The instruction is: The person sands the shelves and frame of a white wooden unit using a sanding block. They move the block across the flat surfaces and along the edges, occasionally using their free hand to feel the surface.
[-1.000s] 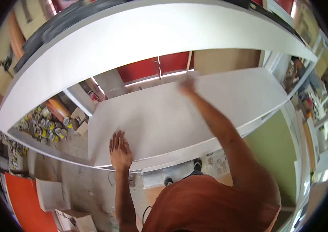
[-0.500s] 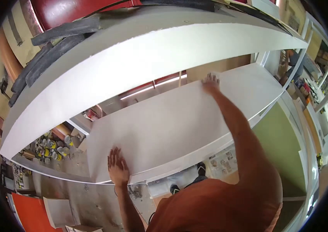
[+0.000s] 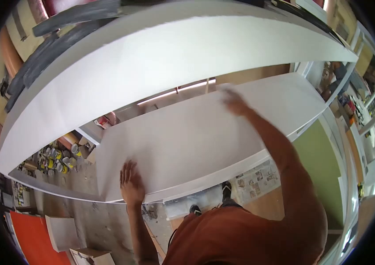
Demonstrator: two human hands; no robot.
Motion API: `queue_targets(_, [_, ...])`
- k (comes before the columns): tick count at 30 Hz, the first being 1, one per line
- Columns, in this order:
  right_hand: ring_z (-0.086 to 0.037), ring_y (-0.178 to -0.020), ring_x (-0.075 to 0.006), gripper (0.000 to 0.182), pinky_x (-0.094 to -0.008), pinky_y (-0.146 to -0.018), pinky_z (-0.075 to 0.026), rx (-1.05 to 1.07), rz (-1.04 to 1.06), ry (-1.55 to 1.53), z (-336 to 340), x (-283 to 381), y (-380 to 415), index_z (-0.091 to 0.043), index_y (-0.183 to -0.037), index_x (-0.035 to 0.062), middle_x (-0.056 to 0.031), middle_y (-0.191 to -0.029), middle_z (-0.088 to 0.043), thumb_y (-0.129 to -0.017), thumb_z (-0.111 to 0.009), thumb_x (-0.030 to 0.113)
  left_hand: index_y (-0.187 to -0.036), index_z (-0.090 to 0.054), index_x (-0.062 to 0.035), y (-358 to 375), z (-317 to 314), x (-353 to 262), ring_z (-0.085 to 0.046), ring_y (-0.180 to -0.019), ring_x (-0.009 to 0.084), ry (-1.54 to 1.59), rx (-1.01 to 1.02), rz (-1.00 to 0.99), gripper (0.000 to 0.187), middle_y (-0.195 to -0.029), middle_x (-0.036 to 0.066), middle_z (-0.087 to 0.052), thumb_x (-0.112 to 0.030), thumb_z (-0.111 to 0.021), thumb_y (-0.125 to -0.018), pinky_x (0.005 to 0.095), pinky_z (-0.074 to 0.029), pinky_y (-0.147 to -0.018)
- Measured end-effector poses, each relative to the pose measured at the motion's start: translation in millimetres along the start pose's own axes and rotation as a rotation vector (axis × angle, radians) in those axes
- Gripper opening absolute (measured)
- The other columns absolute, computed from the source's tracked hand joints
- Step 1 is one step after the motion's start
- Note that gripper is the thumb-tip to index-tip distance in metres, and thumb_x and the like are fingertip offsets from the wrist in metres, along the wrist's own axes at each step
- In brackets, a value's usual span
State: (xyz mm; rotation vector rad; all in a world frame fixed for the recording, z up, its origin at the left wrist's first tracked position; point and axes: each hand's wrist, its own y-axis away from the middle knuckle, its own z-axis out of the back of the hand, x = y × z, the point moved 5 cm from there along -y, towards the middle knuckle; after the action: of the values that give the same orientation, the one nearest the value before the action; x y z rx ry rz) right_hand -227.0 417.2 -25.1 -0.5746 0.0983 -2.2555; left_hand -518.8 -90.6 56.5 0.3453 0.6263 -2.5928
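Note:
A long white panel (image 3: 183,132) lies flat in front of me, inside a larger white frame. My left hand (image 3: 131,183) is at the panel's near left edge, palm down with fingers stretched out, resting on or just over the surface. Toward the panel's far edge reaches my right hand (image 3: 235,101), its fingers smeared by motion. Something pale shows at those fingertips, too blurred to identify. Beyond the panel rises a broad white curved board (image 3: 169,53), bordering an open gap.
Several cans (image 3: 59,161) stand on the floor at left. Dark grey padded strips (image 3: 70,39) lie at the upper left. An orange panel (image 3: 33,238) and a pale box (image 3: 61,232) are lower left. A green board (image 3: 317,163) stands at right. A person (image 3: 338,75) is partly visible beyond.
My right hand has shifted left and slightly down along the panel's far part, and is now blurred. My left hand stays at the near left edge. The camera view has shifted slightly.

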Motion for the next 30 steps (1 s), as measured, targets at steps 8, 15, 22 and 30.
queue_targets(8, [-0.02, -0.154, -0.0401, 0.063, -0.0582, -0.125, -0.013, 0.171, -0.32, 0.124, -86.7, 114.9, -70.7, -0.039, -0.154, 0.0022, -0.0232, -0.168, -0.02, -0.1, -0.047, 0.034, -0.132, -0.062, -0.0057, -4.8, 5.5, -11.7, -0.05, -0.138, 0.0389, 0.056, -0.031, -0.001, 0.036, -0.143, 0.015, -0.059, -0.013, -0.054, -0.098, 0.0501, -0.037, -0.118])
queue_targets(15, [-0.017, -0.157, -0.0354, 0.085, -0.0482, -0.128, -0.012, 0.308, 0.645, -0.201, -87.7, 335.3, 23.0, -0.031, -0.16, 0.004, -0.0177, -0.167, -0.029, -0.098, -0.059, 0.054, -0.14, -0.057, -0.0082, 3.5, -3.2, -3.0, -0.044, -0.143, 0.0401, -0.056, 0.03, -0.066, 0.043, -0.151, 0.016, -0.052, -0.018, -0.053, -0.099, 0.0522, -0.031, -0.121])
queue_targets(22, [-0.028, -0.152, -0.0333, 0.051, -0.0575, -0.122, -0.025, 0.174, -0.341, 0.593, 66.9, -66.8, 58.4, -0.056, -0.147, 0.0168, -0.0117, -0.168, -0.028, -0.108, -0.039, 0.045, -0.13, -0.065, -0.0075, -2.6, 8.1, -17.9, -0.053, -0.135, 0.0397, 0.008, -0.067, -0.139, 0.038, -0.139, 0.014, -0.062, -0.013, -0.062, -0.092, 0.0508, -0.041, -0.115])
queue_targets(30, [-0.018, -0.157, -0.036, 0.081, -0.0563, -0.126, -0.009, -0.056, 0.049, -0.018, -89.6, 263.8, 27.0, -0.034, -0.157, 0.0008, -0.0205, -0.168, -0.026, -0.102, -0.048, 0.059, -0.147, -0.051, -0.0075, -0.8, 17.7, -23.0, -0.055, -0.132, 0.0406, 0.127, -0.054, 0.002, 0.053, -0.147, 0.018, -0.056, -0.015, -0.059, -0.095, 0.0485, -0.048, -0.108])
